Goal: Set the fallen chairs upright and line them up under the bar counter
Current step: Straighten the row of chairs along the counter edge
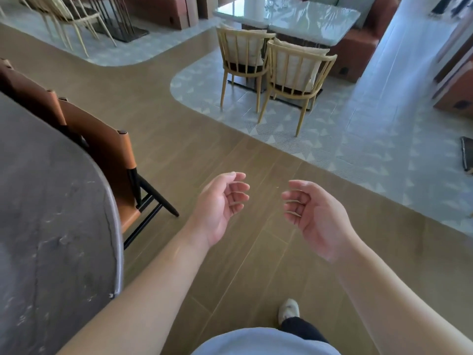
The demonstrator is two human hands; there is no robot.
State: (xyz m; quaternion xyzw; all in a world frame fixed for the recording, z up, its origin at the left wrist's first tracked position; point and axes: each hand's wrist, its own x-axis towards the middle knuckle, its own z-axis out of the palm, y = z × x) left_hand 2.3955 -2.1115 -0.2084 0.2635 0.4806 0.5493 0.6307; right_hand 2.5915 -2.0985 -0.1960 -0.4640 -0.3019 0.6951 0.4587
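Head view: both bare hands are held out over the brown wood-plank floor (230, 155), palms turned inward and facing one another. On the left hand (220, 208) the fingers (236, 194) are loosely curled and slightly spread, with nothing held; the right hand (314, 213) is seen likewise, fingers relaxed and empty. Two tan leather chairs with black metal legs (107, 149) are seen upright, tucked against the dark grey stone bar surface (51, 213), well to the left of the left hand and apart from it. Two pale wooden spindle-back chairs (291, 73) are seen at a glass-topped table (289, 19) beyond
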